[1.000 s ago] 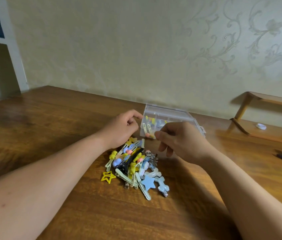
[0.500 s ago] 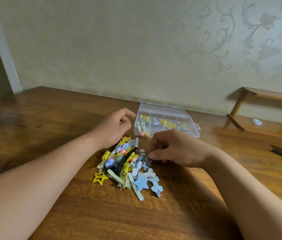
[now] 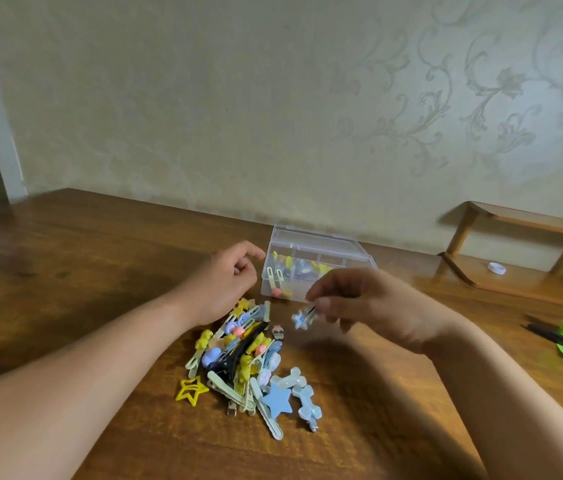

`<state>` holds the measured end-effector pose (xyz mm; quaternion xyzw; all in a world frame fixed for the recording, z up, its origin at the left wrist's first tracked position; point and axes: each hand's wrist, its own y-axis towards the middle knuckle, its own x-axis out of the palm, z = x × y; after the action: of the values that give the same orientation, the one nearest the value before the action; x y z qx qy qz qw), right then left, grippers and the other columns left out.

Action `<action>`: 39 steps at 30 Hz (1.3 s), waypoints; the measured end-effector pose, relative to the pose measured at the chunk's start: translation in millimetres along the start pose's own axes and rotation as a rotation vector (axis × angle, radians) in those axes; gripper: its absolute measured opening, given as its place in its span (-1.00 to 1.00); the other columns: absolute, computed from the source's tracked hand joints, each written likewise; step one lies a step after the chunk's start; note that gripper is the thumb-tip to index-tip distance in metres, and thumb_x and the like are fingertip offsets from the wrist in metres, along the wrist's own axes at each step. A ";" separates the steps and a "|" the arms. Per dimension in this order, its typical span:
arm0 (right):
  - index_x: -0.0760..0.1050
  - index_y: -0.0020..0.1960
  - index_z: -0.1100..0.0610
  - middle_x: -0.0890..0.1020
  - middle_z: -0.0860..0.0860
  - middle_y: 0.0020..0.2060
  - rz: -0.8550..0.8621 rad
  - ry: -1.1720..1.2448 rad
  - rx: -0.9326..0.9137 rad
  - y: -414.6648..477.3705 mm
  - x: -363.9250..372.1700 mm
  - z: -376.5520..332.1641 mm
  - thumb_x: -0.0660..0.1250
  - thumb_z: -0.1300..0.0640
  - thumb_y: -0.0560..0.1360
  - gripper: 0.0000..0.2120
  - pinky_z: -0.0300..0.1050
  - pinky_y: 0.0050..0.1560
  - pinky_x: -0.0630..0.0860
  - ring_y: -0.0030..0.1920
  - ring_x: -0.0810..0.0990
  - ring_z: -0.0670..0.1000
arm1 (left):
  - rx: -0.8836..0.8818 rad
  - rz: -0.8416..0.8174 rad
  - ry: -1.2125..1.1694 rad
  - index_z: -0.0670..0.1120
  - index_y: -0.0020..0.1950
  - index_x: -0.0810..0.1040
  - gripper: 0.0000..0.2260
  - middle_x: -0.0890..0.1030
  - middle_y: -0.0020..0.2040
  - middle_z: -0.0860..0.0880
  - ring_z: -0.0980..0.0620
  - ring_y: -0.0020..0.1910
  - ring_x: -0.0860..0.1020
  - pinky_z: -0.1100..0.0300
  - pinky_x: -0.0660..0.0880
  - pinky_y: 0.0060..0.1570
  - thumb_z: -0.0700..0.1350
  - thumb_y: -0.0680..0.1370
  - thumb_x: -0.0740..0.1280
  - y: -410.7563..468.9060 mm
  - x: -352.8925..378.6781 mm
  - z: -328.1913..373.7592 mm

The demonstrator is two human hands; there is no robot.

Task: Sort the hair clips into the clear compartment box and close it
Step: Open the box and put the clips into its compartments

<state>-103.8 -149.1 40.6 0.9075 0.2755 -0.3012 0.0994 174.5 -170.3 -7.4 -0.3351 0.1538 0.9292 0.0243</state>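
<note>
One blue clip (image 3: 302,318) (blurred) pinched by right hand (image 3: 377,306); left hand (image 3: 224,285) loosely curled, empty.

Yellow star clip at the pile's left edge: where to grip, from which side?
Pinch one left-pointing arm of the yellow star clip from above, approaching from the left. It lies flat on the table, a thin open outline; its right side sits near the pile, the left is bare wood.

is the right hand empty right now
No, the right hand pinches a small blue hair clip in its fingertips, above the table between the clip pile and the clear compartment box.
</note>
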 end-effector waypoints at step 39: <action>0.71 0.07 -0.06 0.76 -0.15 -0.10 0.643 -0.309 -0.018 48.0 18.3 -0.6 0.39 0.17 0.62 -0.83 -0.15 -0.04 0.60 -0.05 0.73 -0.12 | -0.003 -0.044 -0.002 0.20 0.40 0.54 -0.69 0.65 0.09 0.02 -0.16 0.05 0.65 -0.24 0.62 0.10 -0.09 0.72 0.24 -4.3 -0.5 5.8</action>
<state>-64.5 -180.6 30.8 0.8907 -0.0398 -0.3857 0.2374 172.0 -164.4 -4.0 -0.3376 0.1449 0.9290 0.0444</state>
